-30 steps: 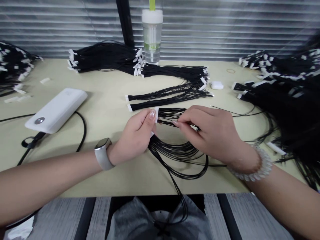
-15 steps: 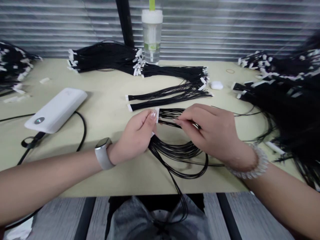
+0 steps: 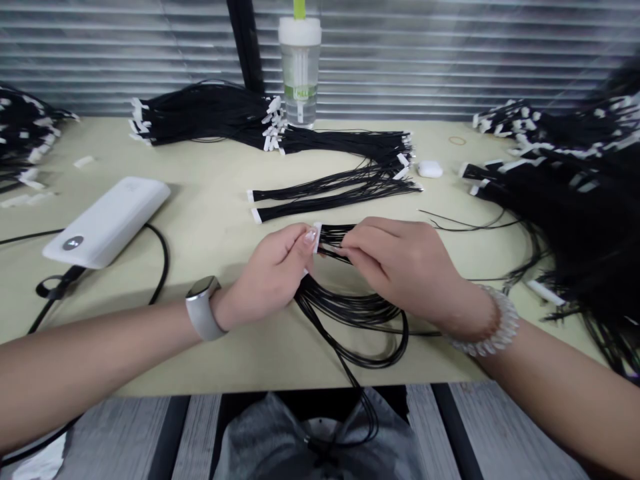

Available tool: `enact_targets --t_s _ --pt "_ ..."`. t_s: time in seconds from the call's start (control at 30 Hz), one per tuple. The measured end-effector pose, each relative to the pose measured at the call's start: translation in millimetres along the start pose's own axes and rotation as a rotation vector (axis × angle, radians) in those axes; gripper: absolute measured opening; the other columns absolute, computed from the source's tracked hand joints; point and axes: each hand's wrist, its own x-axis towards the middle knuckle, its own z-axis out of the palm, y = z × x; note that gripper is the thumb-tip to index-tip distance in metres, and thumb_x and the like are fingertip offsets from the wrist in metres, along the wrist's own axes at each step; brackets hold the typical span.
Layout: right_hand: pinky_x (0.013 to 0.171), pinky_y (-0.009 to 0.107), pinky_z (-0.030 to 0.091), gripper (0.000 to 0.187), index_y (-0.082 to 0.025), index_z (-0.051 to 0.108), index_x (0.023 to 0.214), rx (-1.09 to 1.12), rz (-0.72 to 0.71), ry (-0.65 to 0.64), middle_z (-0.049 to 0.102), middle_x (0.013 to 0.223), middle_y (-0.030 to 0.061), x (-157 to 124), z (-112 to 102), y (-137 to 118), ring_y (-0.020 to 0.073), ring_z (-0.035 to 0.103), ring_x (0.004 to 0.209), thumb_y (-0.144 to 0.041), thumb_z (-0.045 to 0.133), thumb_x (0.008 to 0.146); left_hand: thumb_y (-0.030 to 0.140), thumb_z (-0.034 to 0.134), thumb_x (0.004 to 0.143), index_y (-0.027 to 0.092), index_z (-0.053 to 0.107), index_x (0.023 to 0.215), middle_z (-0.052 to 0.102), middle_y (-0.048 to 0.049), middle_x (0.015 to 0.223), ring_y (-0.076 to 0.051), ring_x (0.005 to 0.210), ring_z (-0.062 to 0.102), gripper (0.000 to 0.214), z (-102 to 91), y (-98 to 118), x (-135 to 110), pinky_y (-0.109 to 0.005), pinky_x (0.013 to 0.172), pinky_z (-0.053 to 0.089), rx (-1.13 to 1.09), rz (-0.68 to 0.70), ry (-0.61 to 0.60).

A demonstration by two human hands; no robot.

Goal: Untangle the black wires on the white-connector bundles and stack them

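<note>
My left hand (image 3: pixel 273 273) pinches a small white connector (image 3: pixel 317 237) at the end of a bundle of thin black wires (image 3: pixel 350 310). The wires loop down over the table's front edge toward my lap. My right hand (image 3: pixel 400 263) is closed on the same wires just right of the connector, fingertips nearly touching the left thumb. A grey watch sits on my left wrist and a clear bead bracelet on my right.
Two finished wire sets (image 3: pixel 330 193) lie just behind my hands. Larger black wire piles (image 3: pixel 210 113) lie at the back, far left and right (image 3: pixel 575 173). A white power bank (image 3: pixel 107 220) with a black cable lies left. A clear bottle (image 3: pixel 299 63) and white earbud case (image 3: pixel 430 169) stand behind.
My right hand has slid left along the wires toward the connector. My left hand has shifted only slightly, and the view has shifted a little.
</note>
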Motion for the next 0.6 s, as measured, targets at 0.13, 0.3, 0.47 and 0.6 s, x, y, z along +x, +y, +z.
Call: enact_targets --t_s 0.13,0.3,0.47,0.6 --pt "0.059 0.022 0.037 0.027 -0.018 0.059 0.079 -0.019 0.027 -0.024 0.058 0.074 -0.0010 1 0 0 0.0092 0.054 0.068 -0.030 0.037 0.088 0.031 0.034 0.091 0.017 0.042 0.059 0.043 0.0019 0.057 -0.009 0.054 0.041 0.036 0.2 -2 0 -0.022 0.051 0.034 0.000 -0.010 0.009" --pt "0.055 0.022 0.034 0.025 -0.019 0.053 0.093 0.010 0.103 -0.013 0.055 0.087 -0.0005 2 -4 10 0.0080 0.047 0.063 -0.036 0.059 0.075 0.036 0.034 0.090 0.016 0.043 0.059 0.044 0.0016 0.056 -0.009 0.052 0.040 0.038 0.7 -6 3 -0.022 0.050 0.033 -0.049 -0.123 0.106" --pt "0.054 0.022 0.031 0.043 -0.014 0.050 0.078 0.132 0.194 0.223 0.049 0.072 0.0008 2 -27 16 0.0080 0.041 0.062 -0.053 0.063 0.067 0.040 0.038 0.088 0.017 0.045 0.060 0.044 0.0011 0.055 -0.009 0.051 0.041 0.038 2.3 -16 7 -0.023 0.049 0.033 -0.196 -0.224 0.287" --pt "0.046 0.021 0.024 0.044 -0.015 0.045 0.054 0.169 0.214 -0.067 0.035 0.048 -0.0038 -3 -38 18 0.0047 0.028 0.047 -0.051 0.049 0.079 0.046 0.038 0.087 0.017 0.043 0.059 0.041 0.0014 0.052 -0.009 0.048 0.037 0.040 3.0 -22 7 -0.023 0.046 0.031 -0.273 -0.266 0.349"
